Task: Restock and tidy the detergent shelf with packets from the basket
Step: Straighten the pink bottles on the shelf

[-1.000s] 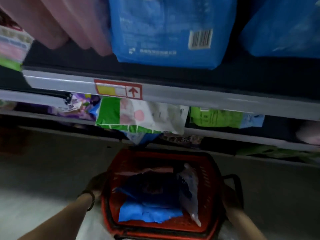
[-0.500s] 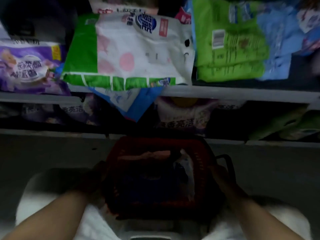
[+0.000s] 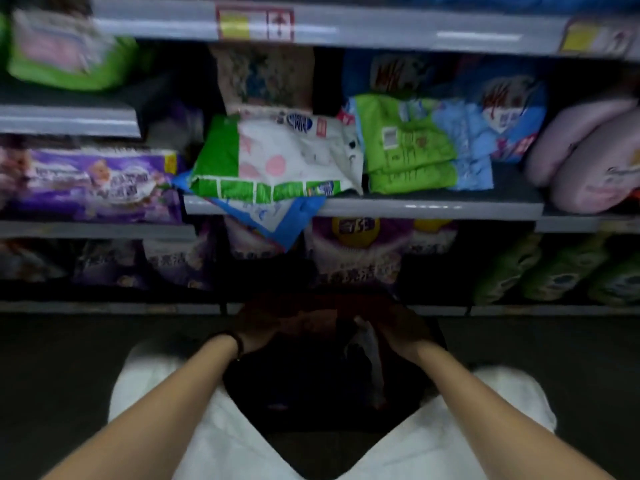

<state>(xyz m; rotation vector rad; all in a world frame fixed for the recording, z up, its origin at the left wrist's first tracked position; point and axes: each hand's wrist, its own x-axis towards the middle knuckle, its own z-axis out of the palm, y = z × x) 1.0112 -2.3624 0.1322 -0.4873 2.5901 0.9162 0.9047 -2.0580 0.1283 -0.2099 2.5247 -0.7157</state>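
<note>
Basket (image 3: 332, 303) sits between my knees, below the detergent shelf (image 3: 433, 206), with a pale packet (image 3: 369, 344) inside. Left hand (image 3: 258, 329) and right hand (image 3: 398, 332) are at its far rim; too dark to tell their grip. Green-white packet (image 3: 277, 161) above the basket overhangs, crooked. I'd say restocking has barely begun.

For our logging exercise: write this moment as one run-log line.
left hand, right hand: at basket | grip: too dark | blue packet: overhangs shelf
</note>
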